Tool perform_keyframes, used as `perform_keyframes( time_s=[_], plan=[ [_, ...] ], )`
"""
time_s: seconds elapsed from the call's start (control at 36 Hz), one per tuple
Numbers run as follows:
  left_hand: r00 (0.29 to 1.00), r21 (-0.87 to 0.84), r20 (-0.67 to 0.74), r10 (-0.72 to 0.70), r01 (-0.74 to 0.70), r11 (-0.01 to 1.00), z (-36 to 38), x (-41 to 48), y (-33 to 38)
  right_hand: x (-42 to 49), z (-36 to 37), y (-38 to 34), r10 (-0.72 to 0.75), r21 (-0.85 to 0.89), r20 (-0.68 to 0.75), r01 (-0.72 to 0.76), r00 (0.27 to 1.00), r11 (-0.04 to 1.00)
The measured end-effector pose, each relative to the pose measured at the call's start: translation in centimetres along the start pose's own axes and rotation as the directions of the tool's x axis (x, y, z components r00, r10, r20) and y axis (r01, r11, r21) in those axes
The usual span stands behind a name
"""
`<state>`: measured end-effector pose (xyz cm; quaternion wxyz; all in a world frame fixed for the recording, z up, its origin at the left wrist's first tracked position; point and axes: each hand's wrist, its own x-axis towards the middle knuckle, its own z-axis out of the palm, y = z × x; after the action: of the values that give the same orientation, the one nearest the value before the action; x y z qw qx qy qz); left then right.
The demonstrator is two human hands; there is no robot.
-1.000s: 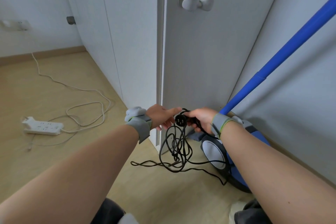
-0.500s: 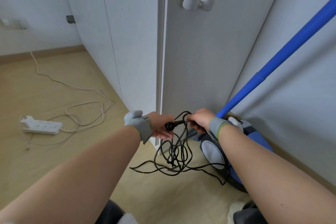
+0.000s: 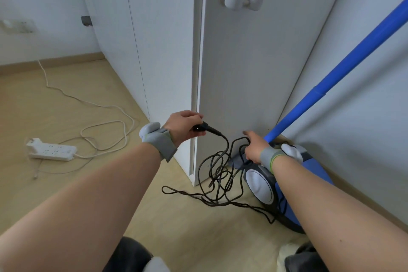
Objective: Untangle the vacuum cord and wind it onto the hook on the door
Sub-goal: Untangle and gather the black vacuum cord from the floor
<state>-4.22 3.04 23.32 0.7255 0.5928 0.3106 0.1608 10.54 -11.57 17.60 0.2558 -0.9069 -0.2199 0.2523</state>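
Head camera shows the left hand gripping the black plug, while the right hand holds a loop of the cord, whose tangle hangs to the floor beside the blue vacuum, well below the door hook.

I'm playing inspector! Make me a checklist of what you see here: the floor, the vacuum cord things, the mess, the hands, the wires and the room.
Surface: light wood floor; the lowest cord loops lie on it.
Job's things: black cord in a tangle, none of it on the hook high on the door.
Clutter: white power strip on the floor, left.
Hands: left hand grips the plug; right hand holds cord loops.
Cables: white cable curls from the power strip toward the far wall.
Surroundings: blue vacuum beside the door, with its blue tube slanting up; white walls.
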Motion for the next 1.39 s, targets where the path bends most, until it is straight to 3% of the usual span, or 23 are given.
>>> perform_keyframes(
  time_s=[0.17, 0.42, 0.94, 1.08, 1.25, 1.39],
  plan=[
    [0.999, -0.308, 0.019, 0.048, -0.04, 0.951, 0.7, -0.1, 0.4, -0.8, 0.0, -0.7, -0.049, -0.147, 0.094, 0.063, 0.994, 0.987],
    [0.997, -0.575, 0.075, 0.035, 0.015, 0.818, 1.4, -0.5, 1.1, -0.8, 0.4, -0.4, -0.017, -0.271, 0.025, 0.023, 1.0, 0.962],
    [0.988, -0.655, 0.148, 0.034, 0.073, 0.752, 2.9, -1.0, 1.4, -0.4, 2.9, 1.1, -0.057, -0.44, -0.027, 0.039, 0.998, 0.897],
    [0.987, -0.673, 0.16, 0.03, 0.087, 0.734, 3.3, -1.1, 1.6, -0.2, 3.3, 1.3, -0.106, -0.566, -0.068, 0.049, 0.992, 0.823],
    [0.981, -0.687, 0.19, 0.033, 0.109, 0.718, 3.6, -1.3, 1.7, 0.4, 4.3, 1.4, -0.075, -0.593, 0.105, 0.123, 0.992, 0.796],
    [0.978, -0.685, 0.206, 0.036, 0.117, 0.719, 3.9, -1.5, 1.8, 0.0, 4.3, 1.1, -0.048, -0.496, 0.117, 0.101, 0.992, 0.863]
  ],
)
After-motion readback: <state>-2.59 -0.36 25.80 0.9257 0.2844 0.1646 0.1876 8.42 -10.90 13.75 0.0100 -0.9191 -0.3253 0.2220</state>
